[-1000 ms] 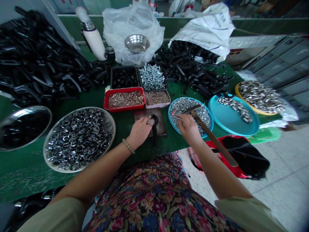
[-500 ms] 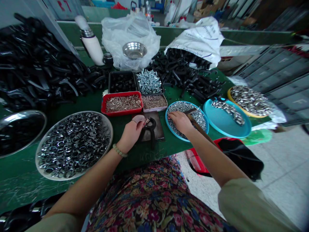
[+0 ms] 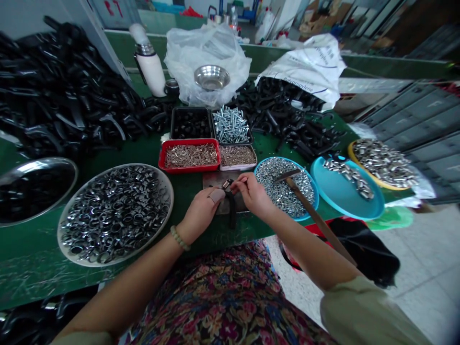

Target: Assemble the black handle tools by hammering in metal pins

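Observation:
My left hand, with a bead bracelet at the wrist, is closed round a black curved plastic part above a dark metal plate. A small shiny metal piece sits at the top of that part, by my fingertips. From the other side, my right hand has thumb and fingers pinched together at the same spot. Whatever is in its fingertips is too small to make out. To the right lies a hammer, its head over a blue tray of small silvery pieces.
On the left stands a plate of metal rings. Ahead are a red tray of pins, a pale tray of tiny pieces, and bolts. Black parts are heaped behind. A second blue tray holds metal cylinders.
My right hand has left the tray of small silvery pieces and moved left to the black part in my left hand. The view has shifted a little, and more of the hammer shows.

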A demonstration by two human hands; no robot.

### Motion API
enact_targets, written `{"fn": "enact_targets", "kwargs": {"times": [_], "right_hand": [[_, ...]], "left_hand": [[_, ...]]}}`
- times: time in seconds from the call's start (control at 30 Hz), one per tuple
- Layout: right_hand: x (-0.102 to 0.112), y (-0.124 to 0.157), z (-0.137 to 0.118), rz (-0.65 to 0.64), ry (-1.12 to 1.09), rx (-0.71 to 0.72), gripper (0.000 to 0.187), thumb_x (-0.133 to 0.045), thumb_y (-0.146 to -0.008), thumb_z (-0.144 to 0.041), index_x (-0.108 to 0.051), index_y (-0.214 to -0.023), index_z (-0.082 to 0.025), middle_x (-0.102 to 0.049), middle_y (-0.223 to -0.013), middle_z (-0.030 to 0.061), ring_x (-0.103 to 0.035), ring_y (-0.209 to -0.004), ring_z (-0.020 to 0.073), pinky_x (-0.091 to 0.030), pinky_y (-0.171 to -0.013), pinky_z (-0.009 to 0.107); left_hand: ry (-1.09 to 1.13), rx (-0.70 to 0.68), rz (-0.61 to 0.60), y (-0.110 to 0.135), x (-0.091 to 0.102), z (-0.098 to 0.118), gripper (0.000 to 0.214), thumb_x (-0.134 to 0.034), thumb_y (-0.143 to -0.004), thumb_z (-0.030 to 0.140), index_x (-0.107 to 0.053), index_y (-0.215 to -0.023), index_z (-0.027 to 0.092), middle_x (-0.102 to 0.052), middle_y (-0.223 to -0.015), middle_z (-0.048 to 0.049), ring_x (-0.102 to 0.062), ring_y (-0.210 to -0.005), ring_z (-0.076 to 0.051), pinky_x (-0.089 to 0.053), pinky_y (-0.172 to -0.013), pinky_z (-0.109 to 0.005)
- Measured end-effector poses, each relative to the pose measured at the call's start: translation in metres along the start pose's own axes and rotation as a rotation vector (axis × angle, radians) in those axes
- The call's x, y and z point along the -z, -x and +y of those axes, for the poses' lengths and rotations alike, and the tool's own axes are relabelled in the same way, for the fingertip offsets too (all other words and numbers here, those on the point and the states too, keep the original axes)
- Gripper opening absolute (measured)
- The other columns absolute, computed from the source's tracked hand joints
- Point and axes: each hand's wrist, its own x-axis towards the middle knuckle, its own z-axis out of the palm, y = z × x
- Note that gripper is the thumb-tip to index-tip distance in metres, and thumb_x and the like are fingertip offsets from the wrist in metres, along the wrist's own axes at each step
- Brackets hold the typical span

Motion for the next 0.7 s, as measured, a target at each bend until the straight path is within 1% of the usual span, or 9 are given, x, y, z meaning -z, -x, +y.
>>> {"fn": "enact_targets", "kwargs": {"times": [0.07,0.13,0.27,0.37,0.53,0.6,0.7], "right_hand": [[-0.004,0.0,0.004,-0.005,0.027,-0.009,0.005,-0.041,-0.096,-0.028,-0.04,-0.097,-0.023,-0.069,-0.085,0.0047,-0.068,-0.068,0.0147,-0.053,-0.063,0.027],[-0.005,0.001,0.009,-0.017,0.067,-0.01,0.006,-0.041,-0.096,-0.029,-0.04,-0.098,-0.023,-0.068,-0.081,0.0035,-0.068,-0.069,0.0157,-0.052,-0.063,0.028],[-0.007,0.0,0.01,-0.05,0.18,0.009,0.007,-0.041,-0.095,-0.029,-0.041,-0.099,-0.023,-0.067,-0.083,0.0046,-0.069,-0.072,0.0179,-0.051,-0.064,0.029],[-0.01,-0.01,0.002,-0.127,0.302,0.037,0.005,-0.042,-0.095,-0.026,-0.043,-0.098,-0.023,-0.067,-0.08,0.0042,-0.067,-0.069,0.0187,-0.048,-0.061,0.027],[-0.012,-0.035,-0.011,-0.325,0.52,0.137,0.006,-0.047,-0.094,-0.027,-0.046,-0.095,-0.022,-0.064,-0.071,0.0032,-0.061,-0.06,0.0181,-0.037,-0.054,0.025],[-0.01,-0.039,-0.012,-0.347,0.536,0.166,0.006,-0.047,-0.094,-0.028,-0.046,-0.095,-0.022,-0.064,-0.072,0.0025,-0.059,-0.059,0.0168,-0.034,-0.054,0.025],[-0.009,-0.039,-0.01,-0.347,0.545,0.185,0.007,-0.046,-0.095,-0.029,-0.047,-0.097,-0.022,-0.065,-0.074,0.0026,-0.057,-0.059,0.0163,-0.033,-0.054,0.025]], "left_hand": [[-0.1,-0.058,-0.029,0.001,-0.003,-0.001,0.022,-0.046,-0.093,0.017,-0.063,-0.106,0.019,-0.065,-0.12,-0.0101,-0.058,-0.112,-0.021,-0.044,-0.103,-0.041],[-0.157,-0.074,-0.037,0.002,-0.005,-0.002,0.023,-0.045,-0.092,0.014,-0.062,-0.108,0.019,-0.064,-0.121,-0.011,-0.058,-0.114,-0.021,-0.043,-0.105,-0.042],[-0.165,-0.076,-0.025,0.003,-0.007,-0.005,0.022,-0.047,-0.091,0.013,-0.062,-0.106,0.019,-0.065,-0.118,-0.0103,-0.058,-0.114,-0.021,-0.045,-0.103,-0.041],[-0.155,-0.08,-0.009,0.004,-0.01,-0.007,0.023,-0.046,-0.091,0.013,-0.061,-0.108,0.019,-0.065,-0.118,-0.0104,-0.058,-0.113,-0.022,-0.044,-0.106,-0.041],[-0.19,-0.093,0.028,0.006,-0.015,-0.008,0.026,-0.046,-0.091,0.013,-0.061,-0.112,0.017,-0.064,-0.118,-0.012,-0.058,-0.113,-0.023,-0.042,-0.108,-0.043],[-0.205,-0.09,0.035,0.006,-0.015,-0.008,0.025,-0.046,-0.091,0.014,-0.061,-0.111,0.017,-0.065,-0.117,-0.0121,-0.058,-0.112,-0.024,-0.042,-0.107,-0.043],[-0.227,-0.084,0.035,0.006,-0.016,-0.009,0.023,-0.046,-0.091,0.014,-0.061,-0.109,0.017,-0.065,-0.116,-0.0116,-0.059,-0.11,-0.023,-0.043,-0.106,-0.041]]}}
